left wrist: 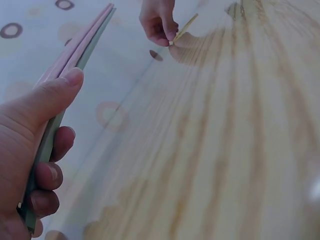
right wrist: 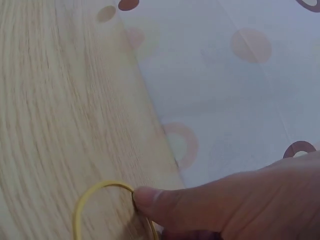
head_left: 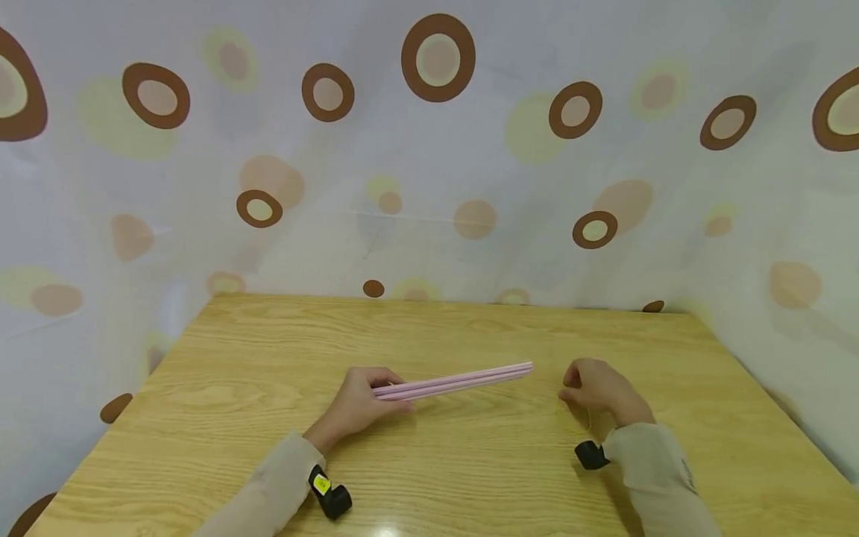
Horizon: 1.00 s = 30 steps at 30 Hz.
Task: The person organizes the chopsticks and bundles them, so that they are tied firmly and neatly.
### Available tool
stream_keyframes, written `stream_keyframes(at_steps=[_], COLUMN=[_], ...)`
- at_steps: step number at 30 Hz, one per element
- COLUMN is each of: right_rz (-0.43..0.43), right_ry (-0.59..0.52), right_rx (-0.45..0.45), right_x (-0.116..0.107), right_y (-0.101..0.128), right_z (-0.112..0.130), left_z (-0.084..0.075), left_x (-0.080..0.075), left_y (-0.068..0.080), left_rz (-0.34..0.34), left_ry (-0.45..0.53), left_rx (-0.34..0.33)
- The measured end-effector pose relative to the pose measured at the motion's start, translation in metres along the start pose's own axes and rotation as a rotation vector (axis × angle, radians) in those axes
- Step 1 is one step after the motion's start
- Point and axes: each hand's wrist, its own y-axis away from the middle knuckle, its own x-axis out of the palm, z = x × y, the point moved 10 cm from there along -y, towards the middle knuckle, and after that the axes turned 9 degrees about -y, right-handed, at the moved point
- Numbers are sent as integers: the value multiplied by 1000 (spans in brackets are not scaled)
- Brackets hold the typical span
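Note:
A small bundle of long, thin chopsticks (head_left: 463, 382), pink with a green one showing in the left wrist view, lies in my left hand (head_left: 356, 403). Fingers and thumb wrap one end of the bundle; the other end points right and slightly up, above the table. To the right of that free end is my right hand (head_left: 602, 389), apart from the chopsticks. Between its thumb and fingers it pinches a yellow rubber band (right wrist: 107, 183), whose loop hangs open in the right wrist view. Part of the band is hidden behind the thumb.
Both hands are over a wooden table (head_left: 470, 470). A white cloth (head_left: 416, 253) with brown and beige circles stands along the table's back and sides. A small black camera (head_left: 333, 498) is strapped at the left wrist, another (head_left: 591, 454) at the right.

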Motion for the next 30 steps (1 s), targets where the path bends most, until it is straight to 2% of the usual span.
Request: stream_keyframes(at_steps=[4, 9, 14, 18, 24, 30], right_rz=[29, 76, 58, 26, -8, -71], right_ry=[16, 46, 49, -29, -232, -339], right_rx=[-37, -32, -32, -50, -181, -237], right_x=[9, 18, 14, 9, 2, -9], right_y=[2, 4, 1, -1, -3, -3], right_z=[3, 10, 16, 28, 56, 71], left_z=[0, 2, 1, 2, 4, 6], left_x=[4, 2, 2, 1, 2, 3], left_y=[1, 2, 1, 1, 1, -1], left_rz=[22, 21, 10, 4, 20, 26], left_ry=[-11, -23, -33, -46, -54, -55], left_rx=[9, 11, 23, 13, 3, 12])
